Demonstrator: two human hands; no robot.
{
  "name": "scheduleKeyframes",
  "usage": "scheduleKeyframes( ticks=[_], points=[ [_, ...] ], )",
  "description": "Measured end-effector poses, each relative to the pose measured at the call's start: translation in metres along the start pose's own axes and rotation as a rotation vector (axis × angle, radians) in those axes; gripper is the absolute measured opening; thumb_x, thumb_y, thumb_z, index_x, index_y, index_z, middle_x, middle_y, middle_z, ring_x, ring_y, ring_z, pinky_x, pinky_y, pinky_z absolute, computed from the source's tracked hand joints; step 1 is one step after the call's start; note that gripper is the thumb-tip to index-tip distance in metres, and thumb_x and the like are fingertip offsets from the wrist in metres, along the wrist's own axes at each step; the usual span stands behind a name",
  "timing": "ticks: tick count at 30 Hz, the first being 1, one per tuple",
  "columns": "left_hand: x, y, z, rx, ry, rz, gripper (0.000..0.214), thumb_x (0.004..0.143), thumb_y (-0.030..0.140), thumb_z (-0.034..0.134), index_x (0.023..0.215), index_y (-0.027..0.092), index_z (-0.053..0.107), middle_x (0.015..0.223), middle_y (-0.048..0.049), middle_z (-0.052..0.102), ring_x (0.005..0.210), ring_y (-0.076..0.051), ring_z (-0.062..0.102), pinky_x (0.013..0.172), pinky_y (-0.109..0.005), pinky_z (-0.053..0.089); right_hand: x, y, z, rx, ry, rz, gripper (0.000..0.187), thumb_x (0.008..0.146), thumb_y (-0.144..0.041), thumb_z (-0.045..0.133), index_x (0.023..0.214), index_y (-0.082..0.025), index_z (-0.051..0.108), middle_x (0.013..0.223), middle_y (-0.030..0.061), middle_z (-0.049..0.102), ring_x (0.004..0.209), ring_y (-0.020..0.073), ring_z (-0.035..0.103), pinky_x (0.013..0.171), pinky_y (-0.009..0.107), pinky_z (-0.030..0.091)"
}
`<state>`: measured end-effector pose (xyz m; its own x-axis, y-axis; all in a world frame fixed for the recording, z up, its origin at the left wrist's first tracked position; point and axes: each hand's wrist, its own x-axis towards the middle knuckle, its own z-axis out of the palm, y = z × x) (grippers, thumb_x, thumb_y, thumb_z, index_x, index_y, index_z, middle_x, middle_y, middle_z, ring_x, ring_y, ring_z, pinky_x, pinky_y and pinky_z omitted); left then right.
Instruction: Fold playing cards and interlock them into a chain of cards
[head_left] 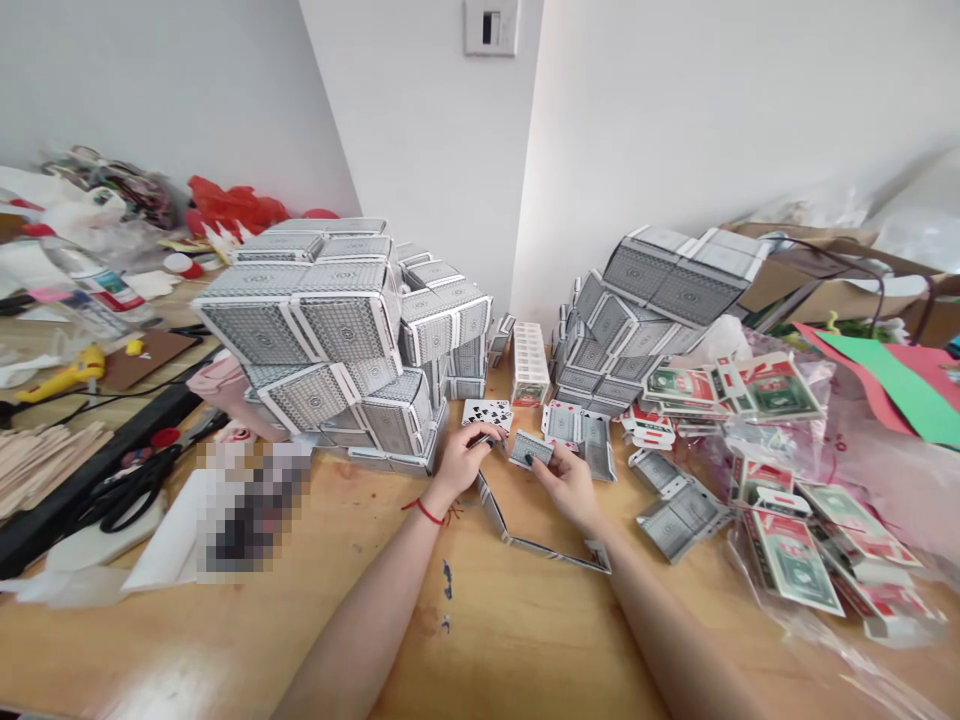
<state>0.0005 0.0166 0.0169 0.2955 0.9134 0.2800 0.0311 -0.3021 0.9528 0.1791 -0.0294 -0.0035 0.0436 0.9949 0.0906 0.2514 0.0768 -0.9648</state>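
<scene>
The left hand (462,464) is curled, and its fingertips (484,434) are right at the edge of a playing card with black spades (486,412). That card lies face up on the wooden desk (450,640), and you cannot tell if the hand is gripping it. The right hand (568,488) is pinching a small gray-backed card (531,450) between its fingers, and that card sits just beside the left hand. Below the hands, a long bent strip of joined cards (544,546) lies flat on the desk. Just past the right hand are more gray cards, folded and standing up (579,432). Behind the hands, two big piles of gray card boxes (315,335) (637,320) stand on the left and right, with a thin stack of cards (529,365) between them. A clear bag of green and red cards (787,530) lies on the right. A red string (427,512) is around the left wrist. Black scissors (127,497) lie on the left.
</scene>
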Motion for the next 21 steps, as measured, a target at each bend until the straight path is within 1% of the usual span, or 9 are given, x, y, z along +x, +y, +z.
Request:
scheduleKeyframes(
  ticks=[3,7,14,18,21],
  points=[
    [-0.0004,0.0007,-0.0015,0.091,-0.024,0.056,0.024,0.07,0.007,0.042,0.067,0.017,0.064,0.092,-0.0048,0.064,0.094,-0.019,0.056,0.089,-0.036,0.038,-0.0006,0.0,-0.0011,-0.159,0.04,-0.084,0.019,0.073,-0.037,0.051,0.068,-0.018,0.048,0.058,-0.002,0.047,0.052,0.0115,0.043,0.048,0.023,0.035],
    [-0.0003,0.0005,-0.0017,0.141,-0.01,0.064,0.029,0.07,0.007,0.043,0.076,0.019,0.068,0.091,-0.0042,0.065,0.093,-0.018,0.056,0.088,-0.035,0.04,-0.0002,0.0005,-0.0017,-0.224,0.045,-0.13,0.018,0.074,-0.034,0.048,0.065,-0.019,0.044,0.058,-0.0029,0.044,0.052,0.0112,0.04,0.05,0.022,0.033],
    [-0.0021,0.0029,-0.0024,0.131,0.052,0.066,0.029,0.068,0.008,0.044,0.078,0.019,0.069,0.089,-0.004,0.066,0.089,-0.018,0.057,0.085,-0.034,0.042,0.0017,0.0026,-0.0036,-0.355,0.091,-0.175,0.019,0.075,-0.034,0.047,0.062,-0.02,0.043,0.06,-0.001,0.045,0.057,0.0141,0.041,0.056,0.025,0.034],
    [-0.002,0.0045,-0.0034,0.101,0.073,0.056,0.03,0.067,0.007,0.043,0.077,0.02,0.069,0.089,-0.0036,0.066,0.089,-0.018,0.057,0.085,-0.034,0.043,0.002,0.0025,-0.0037,-0.391,0.064,-0.18,0.019,0.075,-0.032,0.046,0.061,-0.02,0.042,0.059,-0.0011,0.044,0.057,0.0143,0.042,0.055,0.026,0.034],
    [-0.0014,0.0052,-0.0028,0.093,0.064,0.05,0.031,0.066,0.007,0.044,0.077,0.02,0.069,0.089,-0.0033,0.066,0.089,-0.018,0.057,0.085,-0.034,0.042,0.0019,0.0028,-0.0032,-0.388,0.047,-0.178,0.017,0.074,-0.029,0.046,0.061,-0.02,0.041,0.06,-0.0014,0.044,0.056,0.0138,0.042,0.054,0.025,0.034]
  ],
)
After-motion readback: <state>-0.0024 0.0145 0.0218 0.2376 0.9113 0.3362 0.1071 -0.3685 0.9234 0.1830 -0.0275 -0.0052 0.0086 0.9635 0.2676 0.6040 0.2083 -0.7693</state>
